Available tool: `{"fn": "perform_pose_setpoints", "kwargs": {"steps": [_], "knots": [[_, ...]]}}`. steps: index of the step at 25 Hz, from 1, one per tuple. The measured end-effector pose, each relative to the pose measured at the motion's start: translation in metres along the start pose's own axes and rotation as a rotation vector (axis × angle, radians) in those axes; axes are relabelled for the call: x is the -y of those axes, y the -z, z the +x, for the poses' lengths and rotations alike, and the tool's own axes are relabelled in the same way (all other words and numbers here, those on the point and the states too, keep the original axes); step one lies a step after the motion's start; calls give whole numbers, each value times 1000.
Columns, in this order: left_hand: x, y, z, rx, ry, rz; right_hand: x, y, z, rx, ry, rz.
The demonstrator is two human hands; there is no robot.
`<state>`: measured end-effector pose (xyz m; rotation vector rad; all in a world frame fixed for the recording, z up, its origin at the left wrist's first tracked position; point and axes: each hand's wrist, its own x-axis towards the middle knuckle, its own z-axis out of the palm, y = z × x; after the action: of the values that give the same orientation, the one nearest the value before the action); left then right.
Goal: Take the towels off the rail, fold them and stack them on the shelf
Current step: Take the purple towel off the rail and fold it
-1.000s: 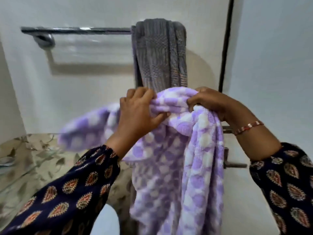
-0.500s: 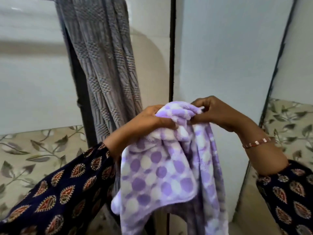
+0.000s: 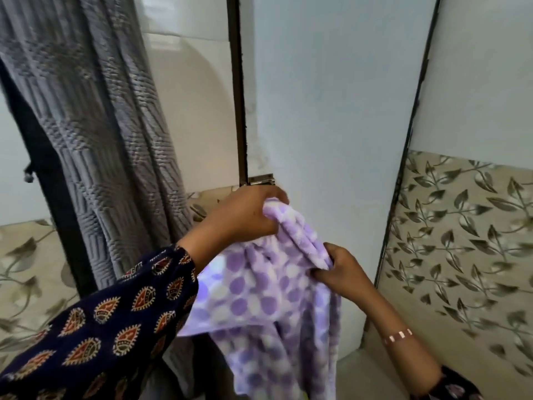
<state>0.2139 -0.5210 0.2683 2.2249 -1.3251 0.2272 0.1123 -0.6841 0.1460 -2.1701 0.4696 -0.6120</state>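
A purple and white dotted towel (image 3: 259, 301) hangs in front of me, off the rail. My left hand (image 3: 245, 217) grips its bunched top edge at the centre. My right hand (image 3: 340, 272) pinches the same edge lower and to the right. The rest of the towel drapes down between my arms. A grey woven towel (image 3: 86, 125) hangs at the upper left; the rail that carries it is out of frame. No shelf is in view.
A pale door (image 3: 326, 111) with a dark frame strip (image 3: 238, 90) and a metal latch (image 3: 261, 179) stands straight ahead. Leaf-patterned tiles (image 3: 467, 232) cover the lower wall on the right and left. White wall fills the space above them.
The view has swung right, away from the rail, and the grey towel now sits at the left. My right hand has slid down the purple towel's edge, apart from my left hand.
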Motion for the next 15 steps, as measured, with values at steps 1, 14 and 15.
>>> {"fn": "perform_pose_setpoints", "kwargs": {"steps": [1,14,15], "knots": [[3,-4,0,-4,-11,123,-3,4,1,-20,3,22],[14,-59,-11,246,206,-377,20,56,38,-206,239,315],[10,-61,-11,229,251,-545,21,59,42,-277,267,318]]}}
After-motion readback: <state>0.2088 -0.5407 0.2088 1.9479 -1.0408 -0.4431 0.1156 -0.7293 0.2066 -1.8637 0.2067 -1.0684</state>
